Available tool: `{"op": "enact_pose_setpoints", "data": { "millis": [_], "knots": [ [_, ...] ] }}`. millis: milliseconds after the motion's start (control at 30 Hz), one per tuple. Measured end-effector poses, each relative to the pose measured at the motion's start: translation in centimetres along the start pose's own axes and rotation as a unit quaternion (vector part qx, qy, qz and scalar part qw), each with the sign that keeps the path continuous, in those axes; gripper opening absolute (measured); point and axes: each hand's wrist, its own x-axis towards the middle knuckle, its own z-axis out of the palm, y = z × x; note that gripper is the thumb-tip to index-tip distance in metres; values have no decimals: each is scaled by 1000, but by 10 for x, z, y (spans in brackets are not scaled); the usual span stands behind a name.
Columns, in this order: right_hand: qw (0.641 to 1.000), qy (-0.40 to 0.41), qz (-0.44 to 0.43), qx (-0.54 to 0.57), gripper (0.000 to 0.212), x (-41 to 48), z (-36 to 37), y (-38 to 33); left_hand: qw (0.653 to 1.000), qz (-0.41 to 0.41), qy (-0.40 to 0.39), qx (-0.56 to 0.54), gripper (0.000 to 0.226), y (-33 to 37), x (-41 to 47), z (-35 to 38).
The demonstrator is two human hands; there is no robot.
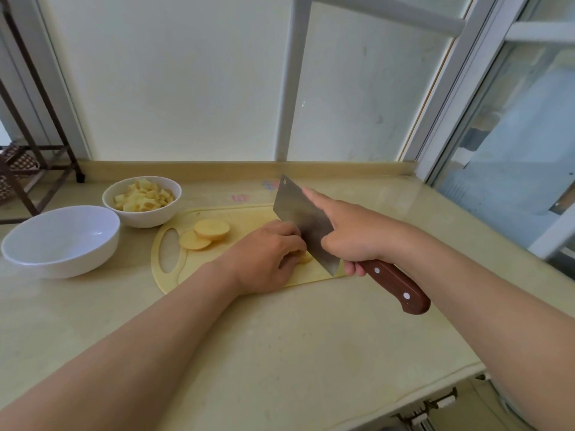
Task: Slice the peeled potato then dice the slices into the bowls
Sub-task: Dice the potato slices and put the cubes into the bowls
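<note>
On the yellow cutting board (249, 214) my left hand (266, 258) presses down on a potato piece (305, 258), mostly hidden under my fingers. My right hand (351, 234) grips the brown handle of a cleaver (303, 217), index finger laid along the blade's spine; the blade's edge rests on the board right beside my left fingers. Two round potato slices (207, 233) lie overlapping near the board's handle hole. A white bowl (143, 214) behind the board holds potato dice. A larger white bowl (62, 256) to its left holds nothing.
The beige counter (280, 353) runs to an edge at the lower right. A window wall stands behind the board, and a dark metal rack (40, 150) is at the far left. Cabinet hardware (435, 402) shows below the counter edge.
</note>
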Motion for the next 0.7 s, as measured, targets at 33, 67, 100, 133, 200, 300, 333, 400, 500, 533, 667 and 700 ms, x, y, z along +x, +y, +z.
{"op": "enact_pose_setpoints", "data": {
  "millis": [33, 67, 100, 133, 200, 300, 333, 400, 500, 533, 667, 700],
  "knots": [
    [1000, -1, -1, -4, 102, -2, 0, -1, 1000, 0, -1, 1, 17, 0, 0, 0],
    [1000, -3, -4, -9, 102, -3, 1, -2, 1000, 0, -2, 1, 18, 0, 0, 0],
    [1000, -4, -6, -14, 102, -4, 2, -3, 1000, 0, -2, 0, 18, 0, 0, 0],
    [1000, -4, -9, -20, 102, -5, 2, -3, 1000, 0, -2, 0, 18, 0, 0, -1],
    [999, -6, -12, -32, 103, -7, 3, -3, 1000, 2, -4, 1, 18, 1, 0, -1],
    [999, -19, -13, -47, 103, -14, 3, 0, 1000, 2, -6, 0, 19, 1, 0, -1],
    [998, -22, -12, -52, 103, -16, 3, 1, 1000, 2, -5, 0, 19, 1, 0, -1],
    [998, -26, -10, -60, 103, -20, 1, 3, 1000, 1, -3, 2, 20, 0, 1, -1],
    [998, -31, -6, -61, 104, -17, 2, 4, 1000, 2, -3, 0, 19, 0, 0, -1],
    [998, -31, -7, -63, 104, -13, 4, 2, 1000, 2, -2, -3, 20, 1, -1, -1],
    [998, -15, -24, -52, 101, 12, 10, -9, 1000, 3, -6, -17, 32, 0, 0, -1],
    [999, -12, -23, -46, 99, 17, 10, -11, 1000, 5, -6, -18, 32, 1, 0, 0]
  ]
}}
